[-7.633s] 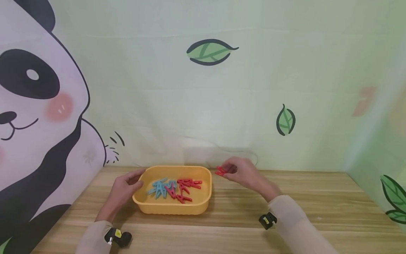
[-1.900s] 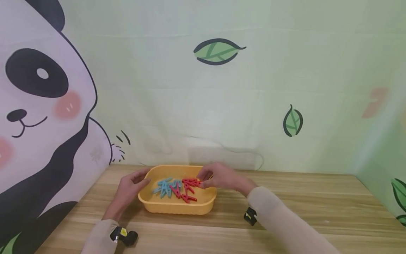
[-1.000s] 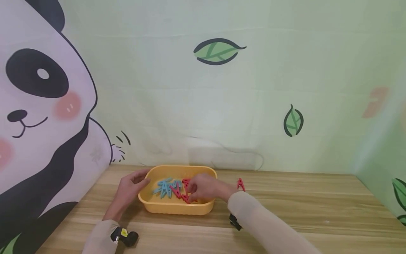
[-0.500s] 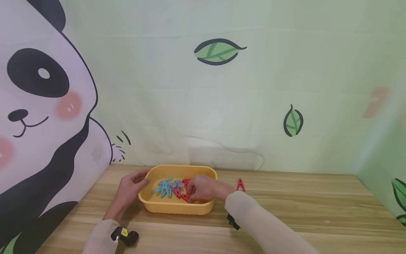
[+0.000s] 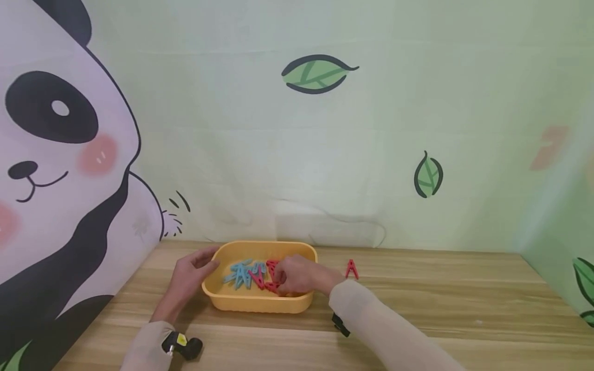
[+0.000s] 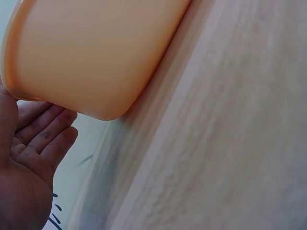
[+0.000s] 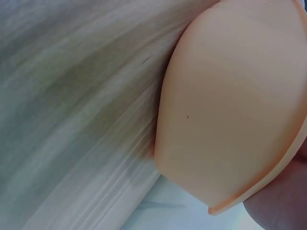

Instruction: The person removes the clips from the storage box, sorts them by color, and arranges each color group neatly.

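Observation:
A yellow plastic basin (image 5: 260, 305) stands on the table, holding several light blue clothespins (image 5: 240, 275) on its left and several red clothespins (image 5: 257, 279) nearer its middle. My left hand (image 5: 185, 275) grips the basin's left rim, thumb over the edge; in the left wrist view its other fingers (image 6: 57, 139) lie loosely along the outside wall. Reaching over the right rim, my right hand (image 5: 299, 273) has curled fingers low in the basin and pinches a red clothespin, mostly hidden by the hand. One more red clothespin (image 5: 351, 269) lies on the table, right of the basin.
The wooden table (image 5: 431, 304) extends to both sides and in front of the basin. A printed cloth backdrop (image 5: 223, 129) with a panda and leaves rises behind it. A small camera (image 5: 183, 345) sits on the left wrist.
Earlier my right hand held a red clothespin beside the basin; one now lies on the table there. That hand has gone into the basin among the red clothespins. The left hand stays at the rim.

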The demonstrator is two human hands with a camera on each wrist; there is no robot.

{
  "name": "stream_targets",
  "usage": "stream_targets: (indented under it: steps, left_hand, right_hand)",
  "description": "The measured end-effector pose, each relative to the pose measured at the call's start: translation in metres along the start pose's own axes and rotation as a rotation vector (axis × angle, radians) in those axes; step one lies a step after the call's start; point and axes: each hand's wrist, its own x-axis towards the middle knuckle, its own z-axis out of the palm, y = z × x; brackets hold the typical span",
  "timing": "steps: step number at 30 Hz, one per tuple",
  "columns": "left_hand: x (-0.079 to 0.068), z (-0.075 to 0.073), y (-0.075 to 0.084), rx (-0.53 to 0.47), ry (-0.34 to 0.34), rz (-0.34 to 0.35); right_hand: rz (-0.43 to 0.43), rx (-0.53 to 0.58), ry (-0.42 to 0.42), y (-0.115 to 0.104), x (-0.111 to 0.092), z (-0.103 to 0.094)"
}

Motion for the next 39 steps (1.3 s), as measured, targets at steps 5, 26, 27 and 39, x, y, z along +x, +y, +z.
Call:
stream_targets:
  steps: [5,26,27,39]
  left_hand:
    - [-0.001,0.000,0.001,-0.017,-0.002,0.003]
    - [-0.001,0.001,0.003,-0.021,-0.009,-0.033]
    - [-0.001,0.001,0.002,-0.020,-0.009,-0.033]
    - [-0.001,0.001,0.002,-0.015,-0.001,-0.024]
  right_hand:
    - [0.004,0.026,0.023,-0.002,-0.004,-0.003]
    - [0.013,0.251,0.312,0.011,-0.042,-0.014]
    - [0.018,0.263,0.324,0.011,-0.044,-0.015]
    - [0.085,0.375,0.451,0.020,-0.066,-0.023]
